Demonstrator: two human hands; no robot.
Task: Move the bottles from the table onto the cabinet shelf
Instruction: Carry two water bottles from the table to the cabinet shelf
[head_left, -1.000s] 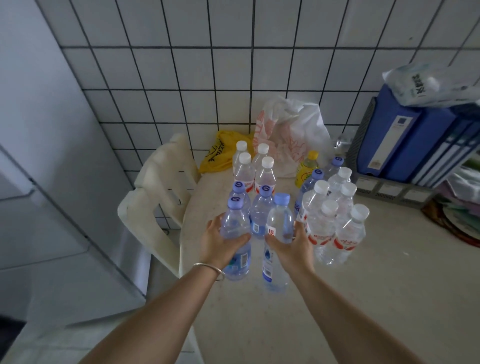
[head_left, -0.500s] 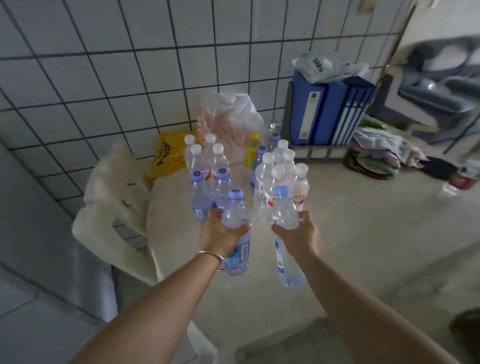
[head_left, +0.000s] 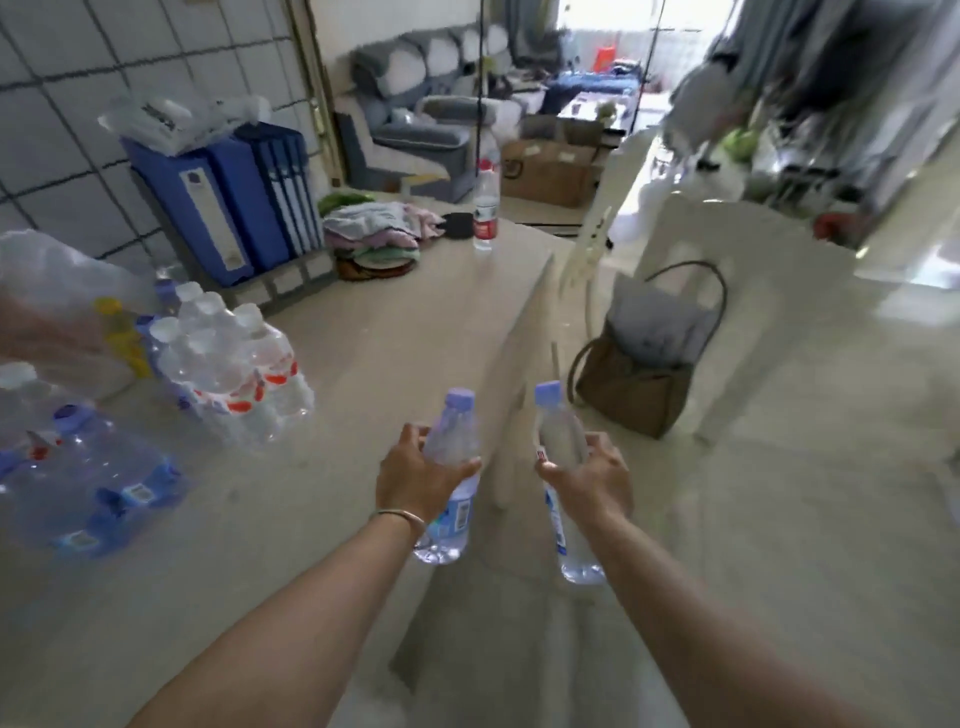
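Observation:
My left hand (head_left: 415, 475) grips a clear blue-capped water bottle (head_left: 452, 514) upright, lifted off the table near its right edge. My right hand (head_left: 589, 478) holds a second blue-capped bottle (head_left: 553, 431) beyond that edge, over the floor. Several bottles stay on the beige table (head_left: 363, 353): a white-capped, red-labelled cluster (head_left: 228, 364) at the left and blue-labelled ones (head_left: 88, 478) at the far left, blurred. One single bottle (head_left: 485, 208) stands at the table's far end. No cabinet shelf shows.
Blue binders (head_left: 228, 202) and folded cloths (head_left: 374, 228) sit at the back of the table by the tiled wall. To the right, a white chair (head_left: 753, 291) carries a brown bag (head_left: 639, 384). A living room with a grey sofa (head_left: 426, 119) lies behind.
Both hands lifted their bottles out of the group. The view swung right, away from the tiled wall toward the chair and living room, and the bottles now hang at the table's right edge.

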